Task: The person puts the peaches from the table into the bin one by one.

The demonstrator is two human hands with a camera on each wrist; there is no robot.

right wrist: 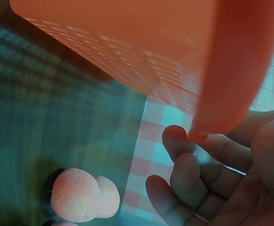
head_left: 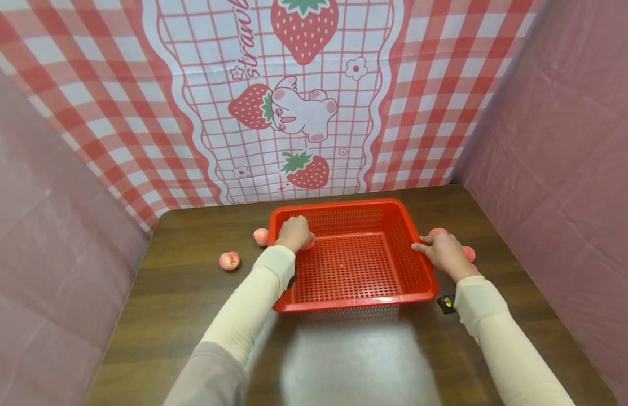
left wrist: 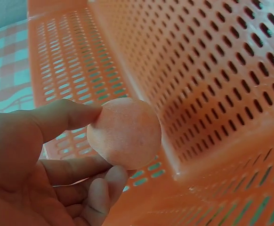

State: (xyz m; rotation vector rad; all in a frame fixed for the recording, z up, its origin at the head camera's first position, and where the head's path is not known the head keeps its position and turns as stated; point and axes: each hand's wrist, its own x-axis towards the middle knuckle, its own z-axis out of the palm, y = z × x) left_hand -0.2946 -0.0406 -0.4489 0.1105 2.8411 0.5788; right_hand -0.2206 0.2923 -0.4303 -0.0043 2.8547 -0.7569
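Note:
A red plastic basket (head_left: 344,270) with slotted walls stands on the wooden table. My left hand (head_left: 294,231) reaches over its left rim and holds a peach (left wrist: 125,133) inside, above the basket floor. The left wrist view shows thumb and fingertips pinching that pale pink fruit. At the opposite side, my right hand (head_left: 447,256) grips the basket's right rim, thumb over the edge and fingers underneath. Two peaches (right wrist: 76,195) lie on the table beyond that hand, overlapping in the right wrist view, where a third shows at the bottom edge.
Left of the basket, one peach (head_left: 229,260) lies on the brown table (head_left: 192,321), and another peach (head_left: 260,237) sits close to the basket wall. A strawberry-patterned checked cloth (head_left: 425,113) hangs behind the table. Pink curtains (head_left: 557,169) flank both sides.

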